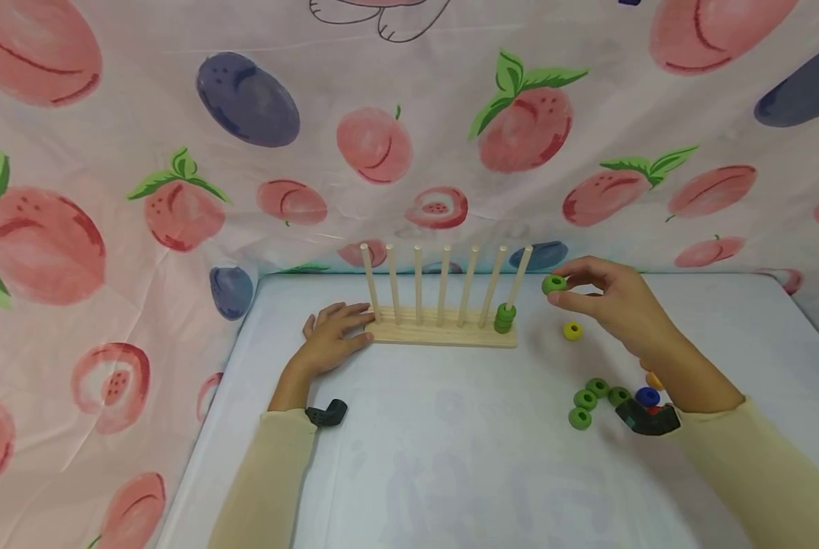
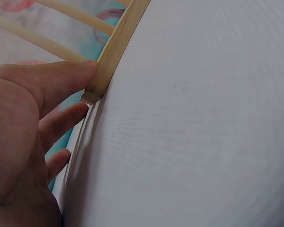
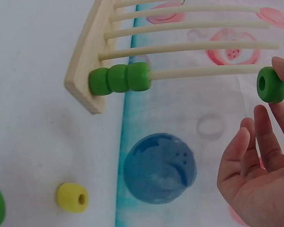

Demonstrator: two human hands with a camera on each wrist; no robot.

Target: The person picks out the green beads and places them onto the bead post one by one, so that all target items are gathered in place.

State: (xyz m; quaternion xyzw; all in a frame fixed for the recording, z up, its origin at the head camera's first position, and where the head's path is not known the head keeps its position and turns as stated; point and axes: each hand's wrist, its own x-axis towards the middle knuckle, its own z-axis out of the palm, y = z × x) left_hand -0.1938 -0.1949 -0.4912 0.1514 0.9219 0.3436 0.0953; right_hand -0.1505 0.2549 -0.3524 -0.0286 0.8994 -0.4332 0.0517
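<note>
A wooden peg rack (image 1: 437, 334) with several upright pegs stands near the table's back edge. Three green beads (image 3: 117, 78) are stacked at the foot of its rightmost peg. My right hand (image 1: 625, 301) pinches another green bead (image 1: 554, 284) between thumb and finger, close to the tip of that peg. In the right wrist view this bead's hole faces the peg end, and the other fingers are lightly bent below it. At the rack's left end rests my left hand (image 1: 334, 335), fingers spread; its thumb (image 2: 71, 78) touches the base's edge in the left wrist view.
A yellow bead (image 1: 573, 330) lies right of the rack. Several loose green beads (image 1: 584, 399), a blue bead (image 1: 647, 396) and an orange bead (image 1: 653, 380) lie nearer, partly behind the right wrist. Fruit-printed cloth (image 1: 375, 145) hangs behind the table.
</note>
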